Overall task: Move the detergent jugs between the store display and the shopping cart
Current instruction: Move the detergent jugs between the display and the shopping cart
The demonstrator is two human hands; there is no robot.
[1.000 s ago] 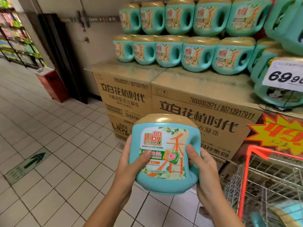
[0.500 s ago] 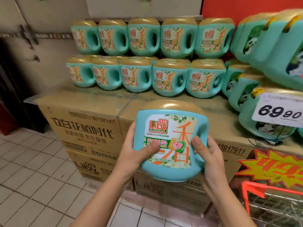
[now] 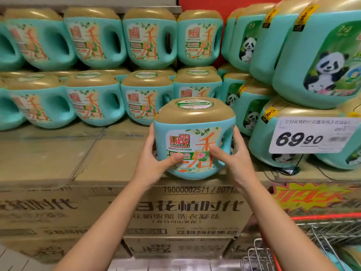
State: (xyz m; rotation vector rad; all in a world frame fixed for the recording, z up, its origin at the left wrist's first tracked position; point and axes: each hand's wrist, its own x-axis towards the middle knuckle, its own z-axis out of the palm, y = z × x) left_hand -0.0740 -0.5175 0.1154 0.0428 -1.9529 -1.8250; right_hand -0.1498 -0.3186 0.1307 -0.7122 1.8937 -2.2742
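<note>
A teal detergent jug [image 3: 193,139] with a gold lid and a Liby label is held upright between both hands. My left hand [image 3: 154,161] grips its left side, thumb across the label. My right hand [image 3: 232,157] grips the right side by the handle, thumb on the label. The jug's base sits at or just above the top of the cardboard boxes [image 3: 117,153] of the store display. Behind it stand two stacked rows of matching jugs [image 3: 144,40]. The shopping cart [image 3: 312,241] shows its wire basket and red rim at the lower right.
Panda-labelled teal jugs [image 3: 322,61] are stacked at the right behind a 69.90 price card [image 3: 310,135]. A yellow-and-red promo sign [image 3: 312,198] hangs on the box front above the cart. Bare box top lies to the left of the held jug.
The view has closed in on the display. The jug has travelled up and forward, from in front of the box fronts to the box top beside the front row of jugs.
</note>
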